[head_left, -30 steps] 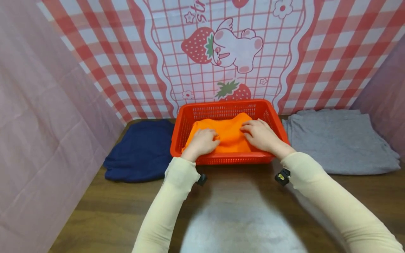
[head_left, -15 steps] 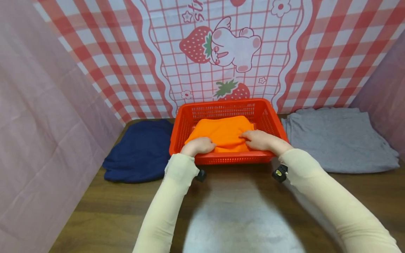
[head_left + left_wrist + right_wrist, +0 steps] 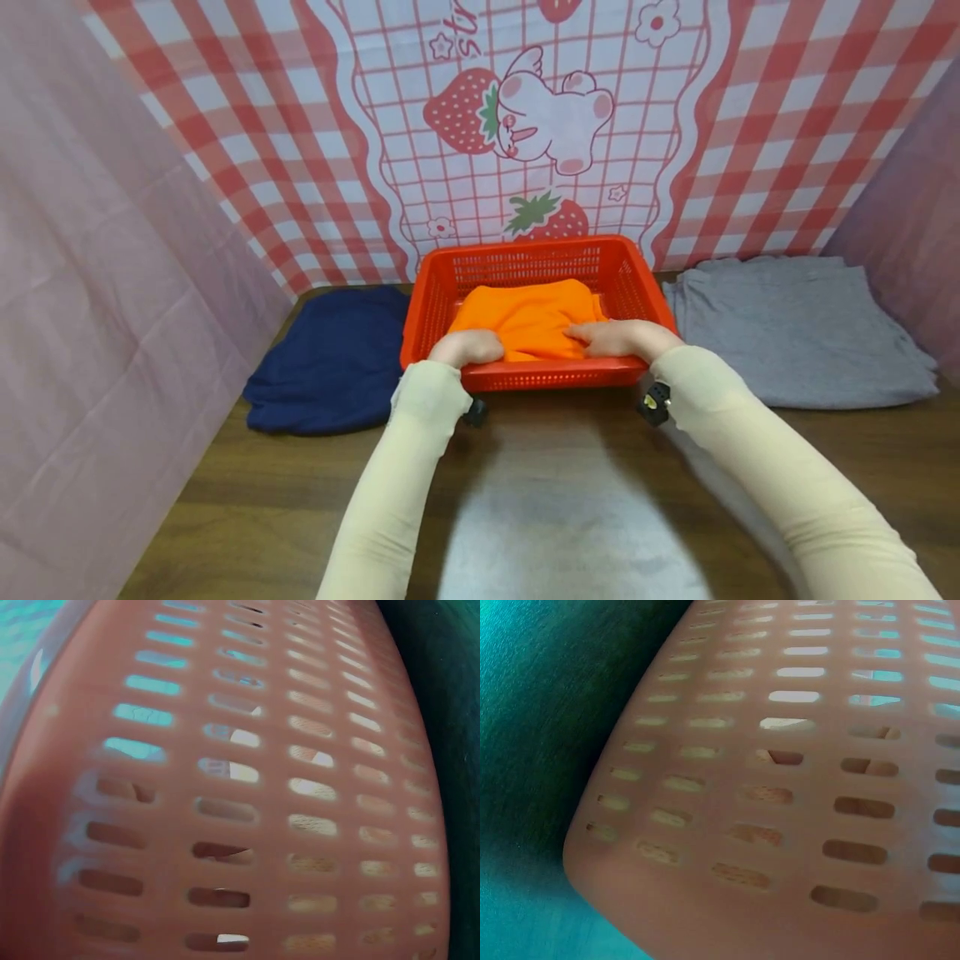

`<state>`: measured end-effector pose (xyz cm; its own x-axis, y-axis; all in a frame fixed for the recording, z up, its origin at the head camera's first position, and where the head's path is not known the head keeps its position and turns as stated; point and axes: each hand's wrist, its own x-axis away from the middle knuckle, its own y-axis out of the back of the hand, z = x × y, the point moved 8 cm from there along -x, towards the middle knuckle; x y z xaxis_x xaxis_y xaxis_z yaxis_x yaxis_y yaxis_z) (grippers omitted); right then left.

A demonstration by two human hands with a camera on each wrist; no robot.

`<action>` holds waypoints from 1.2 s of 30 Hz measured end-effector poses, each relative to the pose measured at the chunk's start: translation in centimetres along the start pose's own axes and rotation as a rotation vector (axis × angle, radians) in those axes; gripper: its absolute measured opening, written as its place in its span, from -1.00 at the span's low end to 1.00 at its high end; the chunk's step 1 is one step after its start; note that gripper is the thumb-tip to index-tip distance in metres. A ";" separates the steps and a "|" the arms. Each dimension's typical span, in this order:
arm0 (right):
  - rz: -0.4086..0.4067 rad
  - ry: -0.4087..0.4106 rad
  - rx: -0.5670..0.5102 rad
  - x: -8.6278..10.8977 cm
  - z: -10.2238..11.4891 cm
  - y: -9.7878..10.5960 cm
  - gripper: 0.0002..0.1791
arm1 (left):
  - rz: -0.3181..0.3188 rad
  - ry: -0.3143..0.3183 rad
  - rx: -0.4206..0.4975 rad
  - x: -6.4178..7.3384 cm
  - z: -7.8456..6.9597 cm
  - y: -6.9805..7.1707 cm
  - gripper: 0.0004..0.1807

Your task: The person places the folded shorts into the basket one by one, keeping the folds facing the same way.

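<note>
A folded orange cloth (image 3: 528, 317) lies inside the red plastic basket (image 3: 551, 378), creased between the two hands. Both wrists bend over the basket's front rim. My left hand (image 3: 475, 346) reaches down at the cloth's front left side, its fingertips hidden from the head view. At the front right, my right hand (image 3: 617, 337) rests on the cloth with an extended finger showing on top and the other fingers mostly hidden. The wrist views show the slotted basket wall (image 3: 270, 795) from outside, with the hands only glimpsed through the slots.
A folded navy cloth (image 3: 330, 358) lies close to the basket's left side, and a folded grey cloth (image 3: 802, 333) to its right. A checked strawberry-print curtain (image 3: 360, 167) hangs right behind the basket. The brown wooden table (image 3: 255, 492) extends toward the person.
Both hands have slid from the top of the orange cloth down to its front edge, near the basket's front wall. The cloth now lies flatter and lower; the basket stays put.
</note>
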<state>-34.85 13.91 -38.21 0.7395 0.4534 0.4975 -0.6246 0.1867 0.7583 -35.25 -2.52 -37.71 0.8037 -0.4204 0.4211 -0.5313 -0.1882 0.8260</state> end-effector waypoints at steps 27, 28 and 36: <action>-0.086 0.085 0.043 0.8 -0.3 0.7 -0.49 | -0.118 0.085 -0.019 1.0 -0.1 0.4 -0.53; -0.080 0.069 0.038 0.8 -0.4 0.8 -0.47 | -0.116 0.084 -0.015 0.9 -0.1 0.6 -0.53; -0.193 0.091 0.080 1.3 0.0 1.4 -0.52 | -0.202 0.064 0.081 1.2 0.4 1.5 -0.53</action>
<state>-34.76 14.80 -36.49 0.8154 0.4932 0.3032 -0.4494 0.2090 0.8685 -35.14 -3.66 -36.12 0.9099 -0.3105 0.2750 -0.3753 -0.3344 0.8645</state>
